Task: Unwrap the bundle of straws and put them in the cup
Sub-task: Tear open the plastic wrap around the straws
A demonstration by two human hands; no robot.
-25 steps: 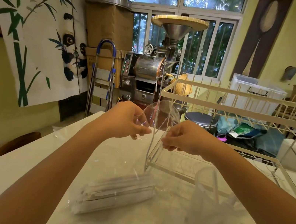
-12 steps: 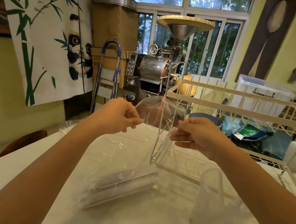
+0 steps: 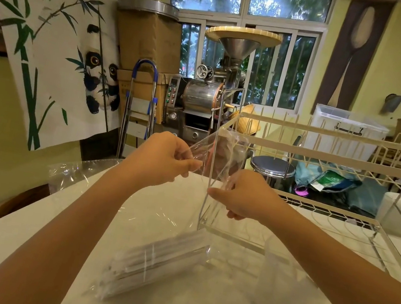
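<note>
A bundle of white paper-wrapped straws (image 3: 155, 263) lies on the white table (image 3: 8, 247), still inside clear plastic. My left hand (image 3: 164, 159) and my right hand (image 3: 244, 198) are raised above it, each pinching the top of the clear plastic wrap (image 3: 220, 155). The film is stretched between them and hangs down to the bundle. A clear plastic cup (image 3: 286, 283) stands to the right of the bundle, under my right forearm.
A clear acrylic box frame (image 3: 284, 246) and a white wire rack (image 3: 325, 155) stand on the right half of the table. Another piece of crumpled clear film (image 3: 70, 173) lies at the table's far left edge. A coffee roaster stands beyond the table.
Both hands stay pinched on the wrap. The right hand has dropped a little and the film is pulled tauter between them. The bundle has shifted slightly toward me.
</note>
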